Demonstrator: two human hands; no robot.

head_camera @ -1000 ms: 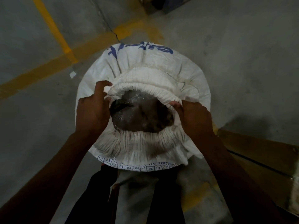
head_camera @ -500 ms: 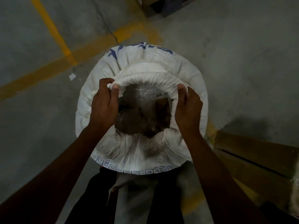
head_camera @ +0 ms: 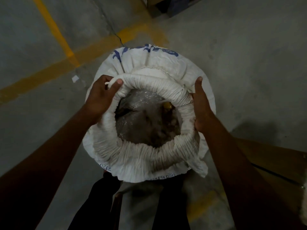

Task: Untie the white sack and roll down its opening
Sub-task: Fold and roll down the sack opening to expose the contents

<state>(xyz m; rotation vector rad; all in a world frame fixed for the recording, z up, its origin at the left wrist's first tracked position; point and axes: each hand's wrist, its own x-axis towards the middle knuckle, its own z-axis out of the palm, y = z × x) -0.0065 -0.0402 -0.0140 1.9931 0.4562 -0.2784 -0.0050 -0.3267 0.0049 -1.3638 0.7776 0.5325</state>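
The white sack (head_camera: 149, 63) with blue print stands upright on the floor in front of me. Its mouth is open and rolled into a thick pleated ring (head_camera: 146, 153). Inside lies a clear plastic liner (head_camera: 146, 117) over dark contents, with a small yellow bit near the right. My left hand (head_camera: 101, 95) pinches the roll at its far left, thumb on top. Against the outer right side of the roll rests my right hand (head_camera: 201, 105), fingers wrapped around its edge.
Grey concrete floor with yellow painted lines (head_camera: 54, 30) to the left and behind. A brown cardboard box (head_camera: 274, 163) lies at the right, close to the sack. Dark crates (head_camera: 169, 5) stand at the top edge. My dark trousers (head_camera: 99, 205) are just below the sack.
Both hands moved from the inner far rim out to the sides of the roll. The rolled ring is wider and lower, and the opening shows more of the liner.
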